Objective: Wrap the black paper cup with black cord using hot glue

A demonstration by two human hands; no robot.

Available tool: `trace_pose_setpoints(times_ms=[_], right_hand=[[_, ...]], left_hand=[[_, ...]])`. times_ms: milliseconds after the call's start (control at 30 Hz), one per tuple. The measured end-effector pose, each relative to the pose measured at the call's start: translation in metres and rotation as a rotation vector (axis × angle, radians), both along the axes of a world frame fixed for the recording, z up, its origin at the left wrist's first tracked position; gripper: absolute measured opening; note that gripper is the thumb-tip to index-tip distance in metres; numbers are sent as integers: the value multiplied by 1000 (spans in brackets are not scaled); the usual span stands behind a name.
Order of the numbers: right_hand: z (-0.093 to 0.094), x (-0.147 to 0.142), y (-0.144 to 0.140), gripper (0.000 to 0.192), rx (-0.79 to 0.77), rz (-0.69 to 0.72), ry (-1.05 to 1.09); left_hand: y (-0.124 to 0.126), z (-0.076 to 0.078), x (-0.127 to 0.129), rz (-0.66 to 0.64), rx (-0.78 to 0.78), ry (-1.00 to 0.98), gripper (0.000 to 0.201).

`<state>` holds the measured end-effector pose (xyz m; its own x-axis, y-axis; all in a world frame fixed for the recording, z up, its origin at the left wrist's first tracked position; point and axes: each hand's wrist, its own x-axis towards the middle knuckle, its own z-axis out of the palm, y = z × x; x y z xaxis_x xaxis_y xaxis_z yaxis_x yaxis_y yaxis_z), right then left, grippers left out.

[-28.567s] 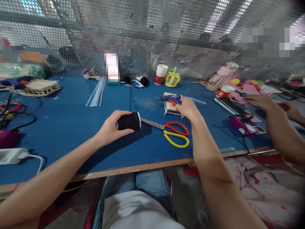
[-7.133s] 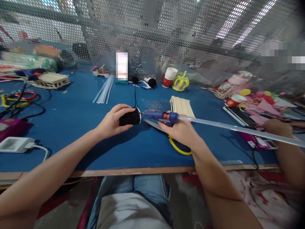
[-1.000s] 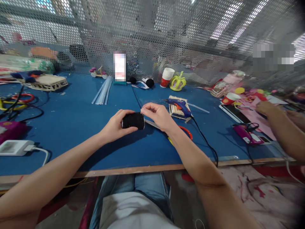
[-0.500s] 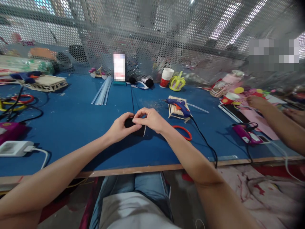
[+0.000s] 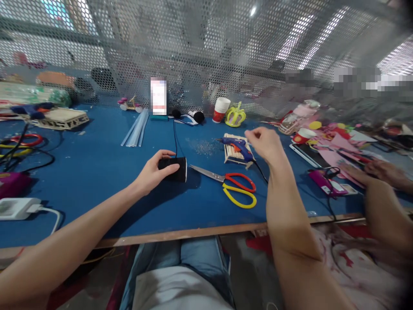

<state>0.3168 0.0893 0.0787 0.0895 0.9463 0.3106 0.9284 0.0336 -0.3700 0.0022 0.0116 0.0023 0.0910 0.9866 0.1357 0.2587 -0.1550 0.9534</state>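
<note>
My left hand (image 5: 153, 174) is wrapped round a black cylinder (image 5: 178, 169) with a white rim, lying on its side above the table. Its surface looks wound with black cord, and a thin black cord (image 5: 175, 137) runs from it to the back of the table. My right hand (image 5: 265, 142) hovers at the right of a blue hot glue gun (image 5: 237, 144); its fingers are loosely curled, with a gap at the thumb and nothing visible in them. The glue gun rests on a small rack of wooden sticks (image 5: 229, 153). Scissors (image 5: 222, 178) with red and yellow handles lie between my hands.
Clear glue sticks (image 5: 135, 129), a phone (image 5: 158, 97), paper cups (image 5: 221, 107) and a yellow-green crown-shaped piece (image 5: 235, 115) stand towards the back. White power strip (image 5: 17, 209) lies at left. At right, another person's hands (image 5: 383, 172) work among pink pieces near a purple box (image 5: 325, 181).
My right hand has let go of the black cylinder and moved right, beside the glue gun. The scissors now show in full. My left hand keeps its hold.
</note>
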Motion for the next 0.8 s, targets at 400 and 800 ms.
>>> trace_pose_setpoints(times_ms=[400,800], right_hand=[[-34,9,14,31,-289,0,-159],[-38,10,16,16,-265,-35,-186]], left_hand=[[2,0,-3,62,185,173,48],[6,-4,-3,69,84,-29,44]])
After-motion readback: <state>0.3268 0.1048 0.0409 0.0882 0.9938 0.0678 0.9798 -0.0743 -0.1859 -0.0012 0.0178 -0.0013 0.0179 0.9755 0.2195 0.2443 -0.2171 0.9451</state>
